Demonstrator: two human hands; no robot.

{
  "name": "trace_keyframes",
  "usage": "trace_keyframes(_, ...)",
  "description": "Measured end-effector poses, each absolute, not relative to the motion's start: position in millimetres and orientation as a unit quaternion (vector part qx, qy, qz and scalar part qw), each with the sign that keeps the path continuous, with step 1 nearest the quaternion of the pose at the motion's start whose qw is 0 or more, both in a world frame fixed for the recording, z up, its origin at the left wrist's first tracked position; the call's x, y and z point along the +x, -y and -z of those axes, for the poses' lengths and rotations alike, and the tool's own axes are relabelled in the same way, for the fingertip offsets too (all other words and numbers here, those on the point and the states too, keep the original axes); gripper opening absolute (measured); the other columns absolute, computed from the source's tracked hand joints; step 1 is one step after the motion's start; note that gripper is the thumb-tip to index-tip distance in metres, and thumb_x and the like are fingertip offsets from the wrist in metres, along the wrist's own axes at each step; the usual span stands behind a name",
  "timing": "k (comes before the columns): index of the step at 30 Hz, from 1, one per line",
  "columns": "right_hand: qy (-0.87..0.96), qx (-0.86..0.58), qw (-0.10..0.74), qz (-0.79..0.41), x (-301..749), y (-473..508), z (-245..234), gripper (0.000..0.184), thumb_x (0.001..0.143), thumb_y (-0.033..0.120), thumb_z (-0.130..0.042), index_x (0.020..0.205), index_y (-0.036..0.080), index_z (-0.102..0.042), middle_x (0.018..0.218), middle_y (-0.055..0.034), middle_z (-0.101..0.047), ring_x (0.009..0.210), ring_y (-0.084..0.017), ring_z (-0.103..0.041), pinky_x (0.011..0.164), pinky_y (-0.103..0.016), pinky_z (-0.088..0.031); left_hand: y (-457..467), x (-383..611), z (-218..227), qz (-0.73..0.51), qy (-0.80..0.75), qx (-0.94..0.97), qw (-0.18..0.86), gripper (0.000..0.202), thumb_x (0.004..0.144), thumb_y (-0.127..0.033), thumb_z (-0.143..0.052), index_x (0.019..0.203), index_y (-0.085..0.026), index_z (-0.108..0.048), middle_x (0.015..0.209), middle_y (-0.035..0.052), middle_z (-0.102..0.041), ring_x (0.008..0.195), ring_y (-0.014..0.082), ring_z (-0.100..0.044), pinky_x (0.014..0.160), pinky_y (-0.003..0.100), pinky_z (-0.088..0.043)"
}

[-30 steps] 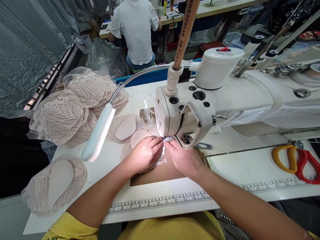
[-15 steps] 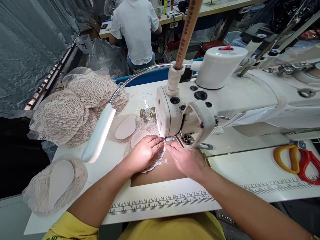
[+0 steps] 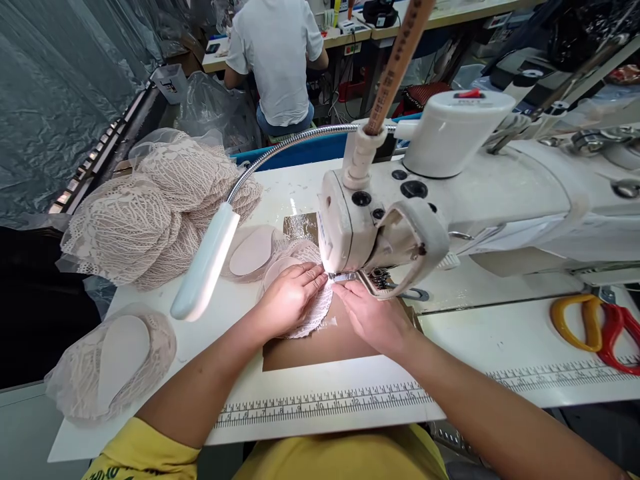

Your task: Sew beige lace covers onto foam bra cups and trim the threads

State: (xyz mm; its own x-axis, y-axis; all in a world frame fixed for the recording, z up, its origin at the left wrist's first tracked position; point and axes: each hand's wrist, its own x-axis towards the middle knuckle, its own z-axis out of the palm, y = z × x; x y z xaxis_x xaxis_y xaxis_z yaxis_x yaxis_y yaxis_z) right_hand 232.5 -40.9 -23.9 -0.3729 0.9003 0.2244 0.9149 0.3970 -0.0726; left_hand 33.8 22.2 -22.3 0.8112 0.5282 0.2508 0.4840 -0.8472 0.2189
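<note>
My left hand (image 3: 293,298) lies with its fingers flat on a pale pink lace cup piece (image 3: 317,313), just left of the needle area of a white sewing machine (image 3: 345,220). Thumb and forefinger of my right hand (image 3: 367,313) come together at the lace's right edge, in front of the presser foot (image 3: 344,277); its other fingers are partly hidden beneath the machine's guard. Under the lace is a brown sheet (image 3: 300,357). A smooth oval pad shows on the lace, partly covered by my left hand.
Lace pieces (image 3: 120,227) are piled at the back left; another with a teardrop pad (image 3: 123,360) lies front left. A lamp (image 3: 205,263) overhangs the table. Scissors (image 3: 577,322) rest right, by a printed ruler (image 3: 320,405). A person in white (image 3: 277,60) sits beyond.
The view has shifted slightly, so the machine appears further right. The lace under my left hand has turned a little; both hands stay by the presser foot.
</note>
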Motion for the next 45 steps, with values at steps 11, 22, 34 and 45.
trace_keyframes(11, 0.818, -0.556, 0.150, 0.007, 234.8, 38.6, 24.3, 0.031, 0.090, 0.014, -0.043, 0.108, 0.019, -0.068, 0.093, -0.0057, -0.070, 0.079, -0.017, -0.063, 0.071, -0.027, -0.045, -18.9, 28.9, 18.4, -0.163, -0.295, 0.937, 0.095, 0.040, 0.091, -0.030, -0.045, 0.127, -0.014, -0.054, 0.126, 0.0174, -0.057, 0.116, 0.0312, -0.051, 0.094, 0.049, -0.045)
trace_keyframes(22, 0.820, -0.551, 0.148, -0.045, 236.6, 39.2, 21.0, 0.032, 0.090, 0.017, -0.043, 0.112, 0.020, -0.066, 0.095, -0.0047, -0.070, 0.077, -0.016, -0.062, 0.066, -0.026, -0.043, 3.1, 25.7, -14.2, -0.028, -0.407, 0.912, 0.050, 0.053, 0.083, -0.054, -0.053, 0.110, -0.010, -0.063, 0.117, 0.0188, -0.061, 0.093, 0.0334, -0.057, 0.070, 0.043, -0.050)
trace_keyframes(34, 0.841, -0.502, 0.180, -0.089, 237.7, 44.7, 18.0, 0.027, 0.093, 0.021, -0.043, 0.100, 0.018, -0.068, 0.092, -0.0052, -0.068, 0.086, -0.018, -0.062, 0.075, -0.028, -0.045, -0.3, 14.8, -32.6, -0.092, -0.441, 0.838, 0.308, 0.049, 0.074, -0.032, -0.065, 0.119, -0.014, -0.058, 0.109, 0.0105, -0.065, 0.096, 0.0249, -0.060, 0.080, 0.034, -0.048)
trace_keyframes(45, 0.760, -0.647, 0.027, -0.051, 302.2, 38.3, -13.3, 0.028, 0.085, 0.029, -0.052, 0.108, 0.021, -0.064, 0.112, -0.0072, -0.065, 0.101, -0.027, -0.059, 0.063, -0.031, -0.044, 2.7, 7.6, -12.8, -0.152, -0.407, 0.667, 0.605, 0.027, 0.070, -0.033, -0.070, 0.081, -0.011, -0.059, 0.072, -0.0012, -0.053, 0.064, 0.0098, -0.048, 0.057, 0.019, -0.036)
